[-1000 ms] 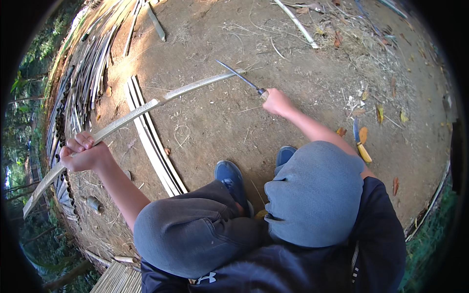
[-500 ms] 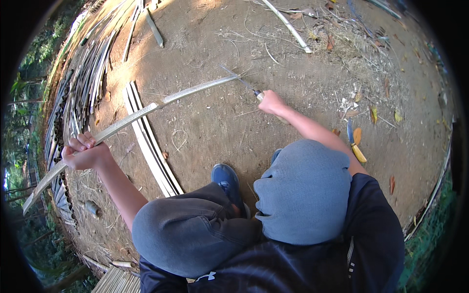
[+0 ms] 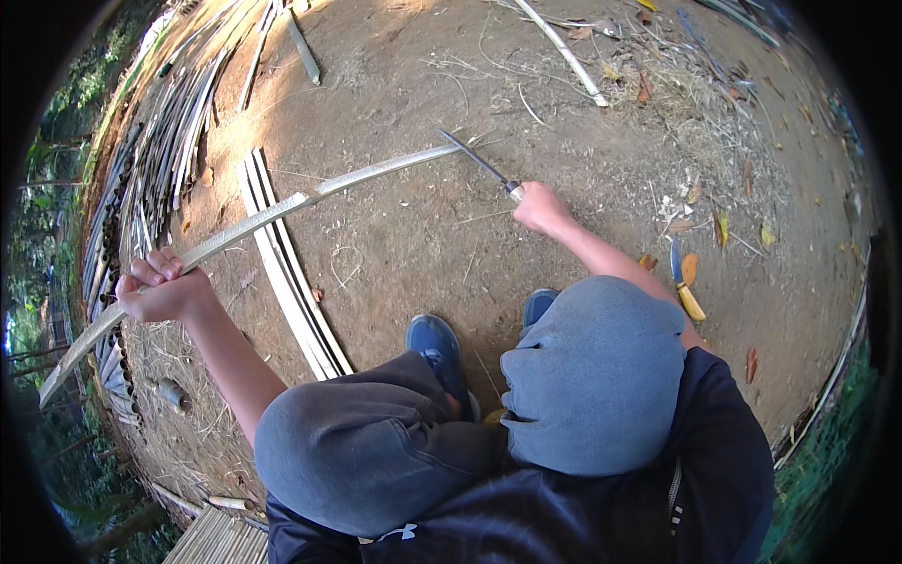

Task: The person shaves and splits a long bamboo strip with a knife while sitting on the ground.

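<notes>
My left hand (image 3: 162, 285) is closed around a long, pale bamboo strip (image 3: 246, 227), which runs from the lower left up and across to the right. A raised node shows near the strip's middle. In my right hand (image 3: 542, 208) is a knife (image 3: 481, 164); my fingers wrap its handle. The dark blade points up and to the left, and it crosses or meets the strip's far tip; whether they touch I cannot tell. On the ground to my right lies a second knife (image 3: 689, 293) with a yellowish handle and a bluish blade.
Several pale split strips (image 3: 284, 273) lie on the dirt under the held strip. A large pile of bamboo strips (image 3: 177, 141) spreads along the left. Another strip (image 3: 567, 54) lies at the far side, near dry shavings (image 3: 678, 94). A small can-like object (image 3: 175, 393) rests at lower left.
My right hand has shifted slightly right, and the knife's blade now shows wider and darker at the strip's tip. My left hand and the strip have barely moved.
</notes>
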